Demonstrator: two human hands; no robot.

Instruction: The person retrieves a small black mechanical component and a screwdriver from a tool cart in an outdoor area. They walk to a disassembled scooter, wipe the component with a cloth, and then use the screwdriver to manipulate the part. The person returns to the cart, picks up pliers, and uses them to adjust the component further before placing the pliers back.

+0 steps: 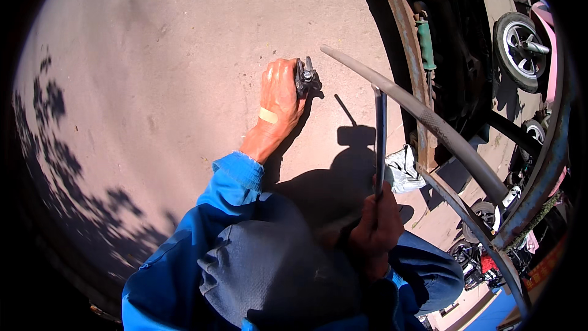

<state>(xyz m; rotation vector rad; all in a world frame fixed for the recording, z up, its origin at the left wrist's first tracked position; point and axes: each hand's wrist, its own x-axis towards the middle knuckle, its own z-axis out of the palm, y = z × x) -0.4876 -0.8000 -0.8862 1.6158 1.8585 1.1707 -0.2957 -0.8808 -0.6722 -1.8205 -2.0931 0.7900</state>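
My left hand [278,97], with a pale plaster near the wrist, is closed around a compact dark metal tool [307,76]. A round bolt and a short upright prong show on it; its exact kind is unclear. In shadow at the lower right, my right hand [376,227] grips a long, thin, flat metal bar [381,138]. The bar stands nearly upright in the picture, its upper end against or just under a curved grey tube [422,113]. Whether they touch cannot be made out. The tube's free end lies to the right of my left hand.
A rusty metal frame [401,12] runs along the right, with a green-handled tool [425,46] beside it. A white plastic bag [403,170] lies by its foot. Farther right is a small spoked wheel [519,49]. Concrete ground [165,55] spreads to the left.
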